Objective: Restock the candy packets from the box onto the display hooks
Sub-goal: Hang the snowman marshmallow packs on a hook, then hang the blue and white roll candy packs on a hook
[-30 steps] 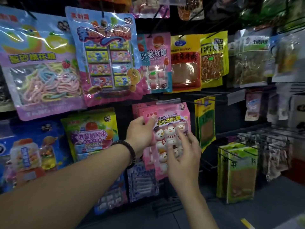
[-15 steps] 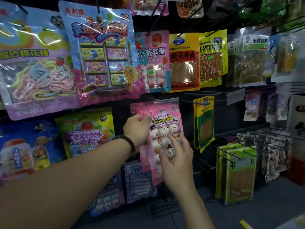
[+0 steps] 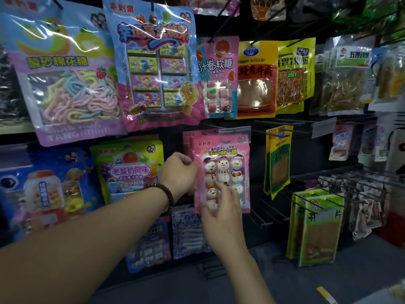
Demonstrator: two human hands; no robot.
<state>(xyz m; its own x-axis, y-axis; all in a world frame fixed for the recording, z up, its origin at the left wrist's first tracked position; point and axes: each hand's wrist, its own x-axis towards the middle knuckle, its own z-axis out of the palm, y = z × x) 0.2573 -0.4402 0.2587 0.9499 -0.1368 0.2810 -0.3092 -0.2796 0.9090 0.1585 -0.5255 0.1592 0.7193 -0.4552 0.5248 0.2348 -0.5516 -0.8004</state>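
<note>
Head view: left hand (image 3: 178, 172) pinches the glossy pink packet (image 3: 228, 154); right hand (image 3: 221, 207), grip released, presses its flat front.

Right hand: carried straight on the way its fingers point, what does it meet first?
The right hand points up and forward at the pink snowman packet, whose front its fingers seem to touch; that packet comes first, then the pink packets behind it. Depth is unclear.
</note>
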